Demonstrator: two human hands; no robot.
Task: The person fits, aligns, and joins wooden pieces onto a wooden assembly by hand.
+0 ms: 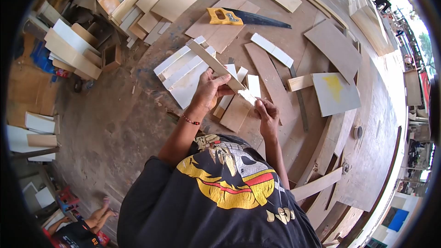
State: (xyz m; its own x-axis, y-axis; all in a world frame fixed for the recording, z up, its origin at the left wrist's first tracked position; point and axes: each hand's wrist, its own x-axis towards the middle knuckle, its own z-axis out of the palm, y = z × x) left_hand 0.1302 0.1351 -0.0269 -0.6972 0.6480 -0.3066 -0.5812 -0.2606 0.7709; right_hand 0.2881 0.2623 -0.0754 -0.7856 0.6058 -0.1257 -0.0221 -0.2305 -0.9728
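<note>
My left hand point(212, 89) is wrapped round a narrow wooden strip point(211, 59) held aslant over the work surface. Its lower end has a ragged, bright white patch point(247, 95), and there my right hand point(268, 114) pinches it between thumb and fingers. Beneath my left hand lie white-faced boards point(181, 66) with bare wood edges. Several short offcuts, among them a plain wooden block point(235, 114), sit under the strip between my hands.
A handsaw point(248, 18) with a yellow handle rests on a brown board beyond my hands. To the right are a white panel with a yellow stain point(337, 94) and a dark metal ruler point(301, 103). Stacked boards point(172, 4) stand upper left. Another person point(80, 232) sits lower left.
</note>
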